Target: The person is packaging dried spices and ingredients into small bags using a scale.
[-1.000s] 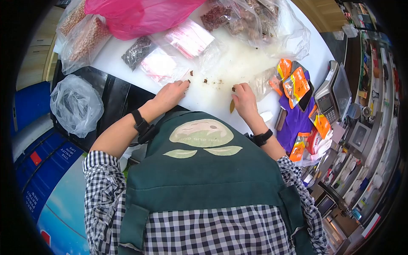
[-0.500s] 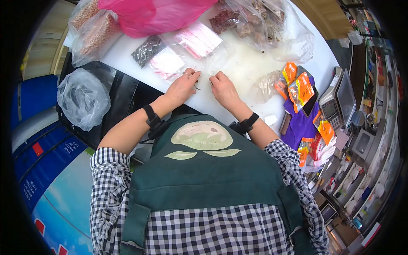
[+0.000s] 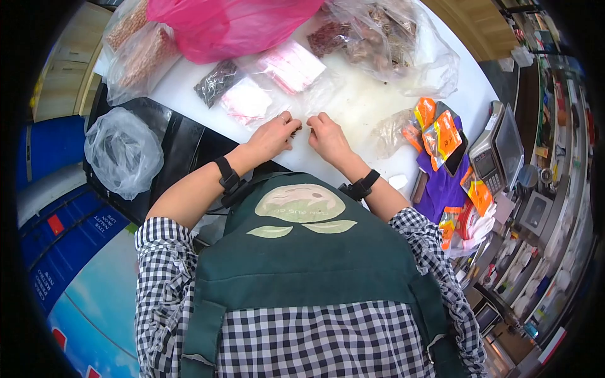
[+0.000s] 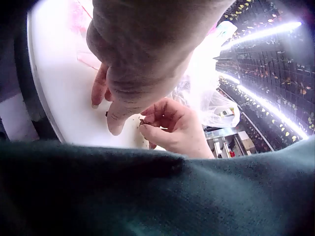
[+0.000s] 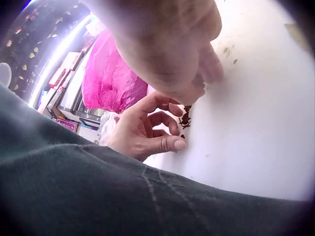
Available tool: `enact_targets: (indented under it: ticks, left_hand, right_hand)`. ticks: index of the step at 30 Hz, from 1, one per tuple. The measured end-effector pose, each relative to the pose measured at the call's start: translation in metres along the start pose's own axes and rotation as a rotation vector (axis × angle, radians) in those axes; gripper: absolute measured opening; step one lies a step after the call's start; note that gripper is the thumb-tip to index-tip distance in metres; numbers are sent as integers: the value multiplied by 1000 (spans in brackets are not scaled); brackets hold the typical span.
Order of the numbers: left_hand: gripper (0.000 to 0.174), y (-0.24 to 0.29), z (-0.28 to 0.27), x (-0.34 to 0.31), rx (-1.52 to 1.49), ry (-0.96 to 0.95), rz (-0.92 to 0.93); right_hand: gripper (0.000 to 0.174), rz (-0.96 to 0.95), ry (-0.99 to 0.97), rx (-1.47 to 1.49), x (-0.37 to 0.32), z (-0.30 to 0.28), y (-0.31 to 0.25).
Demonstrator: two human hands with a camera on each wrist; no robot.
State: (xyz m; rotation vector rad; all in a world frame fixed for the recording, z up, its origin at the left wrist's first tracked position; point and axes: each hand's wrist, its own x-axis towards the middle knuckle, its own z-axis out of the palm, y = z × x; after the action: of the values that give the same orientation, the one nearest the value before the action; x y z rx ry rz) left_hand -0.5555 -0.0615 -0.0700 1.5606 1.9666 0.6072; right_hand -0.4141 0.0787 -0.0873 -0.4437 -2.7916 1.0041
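My right hand [image 3: 329, 140] pinches a brown scrap [image 4: 143, 122] between thumb and finger; my left hand [image 3: 271, 138] curves loosely, thumb apart from the fingers, beside dark scraps [image 5: 185, 118] on the white table [image 3: 359, 94]; a white packet [image 3: 247, 99] lies just beyond it

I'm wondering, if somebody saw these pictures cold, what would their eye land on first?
Probably the bright pink bag, bulging across the far side of the white table. Next, perhaps, the orange packets to the person's right, near a scale. Then the left hand and right hand, close together at the near side, the right pinching a small brown bit.
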Motion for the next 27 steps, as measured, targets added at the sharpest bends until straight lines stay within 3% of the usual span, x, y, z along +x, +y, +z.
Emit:
enact_targets:
  ticks: [6, 11, 13, 20, 22, 23, 24, 25, 26, 27]
  left_hand:
    - [35, -8, 5, 4, 21, -57, 34]
    - [13, -14, 17, 11, 56, 9, 117]
    - [12, -13, 17, 14, 63, -9, 102]
    - [9, -1, 7, 27, 70, -29, 27]
    - [8, -5, 6, 30, 27, -19, 3]
    - [8, -2, 2, 31, -21, -9, -22]
    - [8, 1, -2, 32, -19, -12, -18]
    - [11, 5, -5, 33, -188, -25, -146]
    - [15, 13, -11, 34, -358, -38, -275]
    - [15, 20, -13, 34, -356, -43, -274]
  right_hand:
    - [19, 27, -21, 67, -4, -1, 3]
    - [18, 133, -46, 181, -8, -5, 2]
    - [16, 32, 22, 155, -10, -2, 1]
    - [17, 19, -27, 39, 0, -1, 5]
    - [14, 288, -128, 392, 1, -15, 1]
    - [14, 290, -125, 395, 0, -17, 0]
    - [12, 510, -159, 784, -1, -19, 0]
    - [11, 726, -189, 1174, -2, -20, 0]
    - [11, 727, -185, 1177, -3, -22, 0]
    - [13, 770, -131, 1365, -2, -23, -2]
